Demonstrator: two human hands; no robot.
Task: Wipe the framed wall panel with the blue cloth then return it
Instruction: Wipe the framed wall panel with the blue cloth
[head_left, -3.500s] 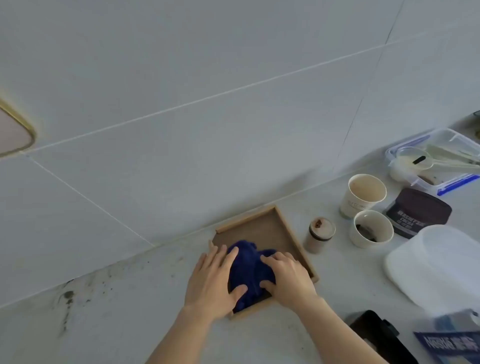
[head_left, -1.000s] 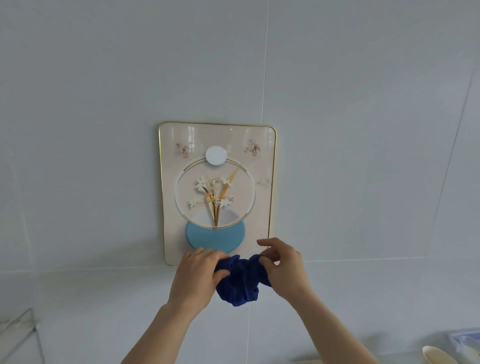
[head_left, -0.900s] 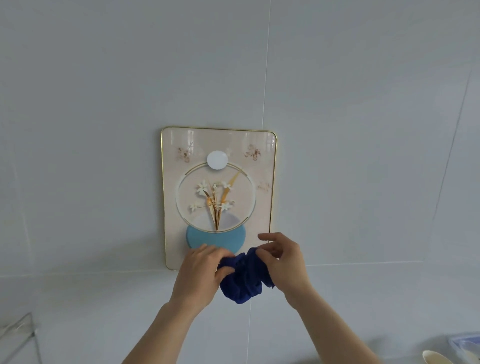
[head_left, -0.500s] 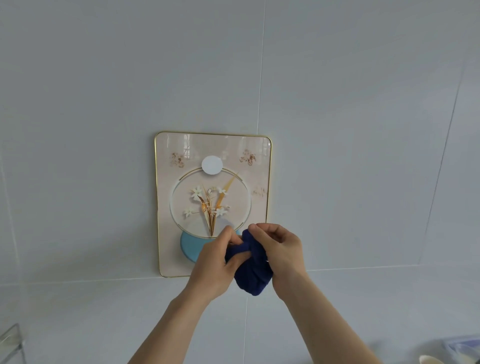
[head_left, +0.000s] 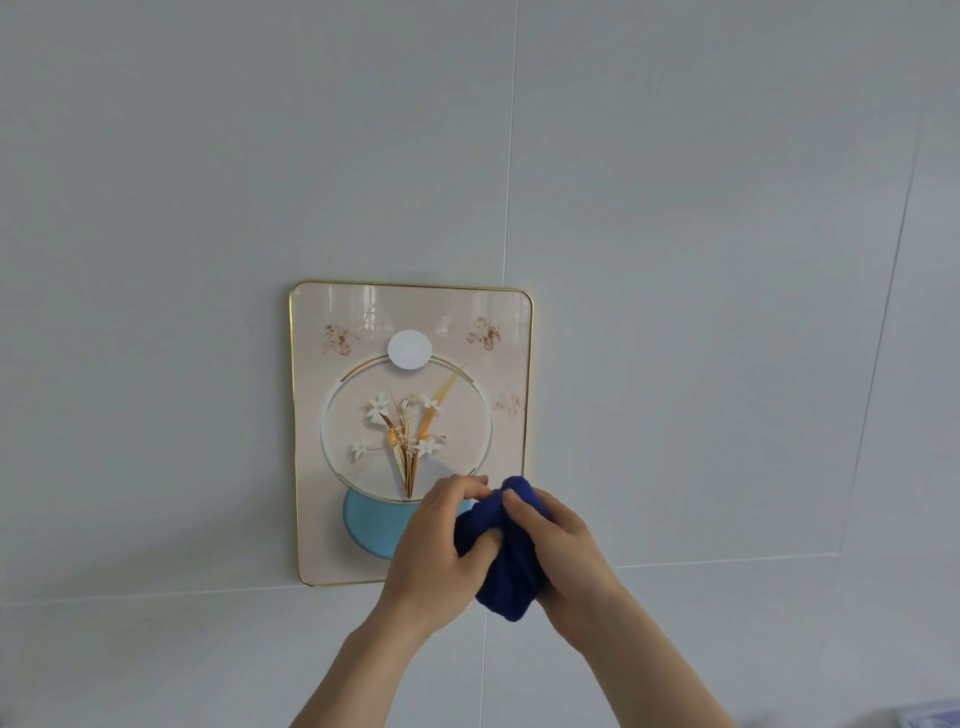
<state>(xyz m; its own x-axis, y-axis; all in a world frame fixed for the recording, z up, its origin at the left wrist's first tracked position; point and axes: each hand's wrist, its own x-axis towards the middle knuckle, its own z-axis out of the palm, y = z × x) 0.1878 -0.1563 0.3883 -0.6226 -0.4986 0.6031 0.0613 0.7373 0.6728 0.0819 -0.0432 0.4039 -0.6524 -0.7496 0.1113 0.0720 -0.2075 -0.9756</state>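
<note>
The framed wall panel (head_left: 410, 415) hangs on the tiled wall; it has a thin gold rim, a pale flower picture and a light blue half-disc near its bottom. The dark blue cloth (head_left: 506, 556) is bunched up in front of the panel's lower right corner. My left hand (head_left: 439, 551) grips the cloth from the left, and my right hand (head_left: 563, 561) grips it from the right. Both hands hide the panel's lower right part. Whether the cloth touches the panel cannot be told.
Pale grey wall tiles (head_left: 701, 260) with thin joints fill the view around the panel. A vertical joint (head_left: 511, 130) runs down to the panel's top right. A sliver of something bluish shows at the bottom right corner (head_left: 935, 719).
Both hands lifted the blue cloth out of the wooden tray on the counter and raised it to the wall. Over the last second the cloth rose further, in front of the panel's lower right corner.
</note>
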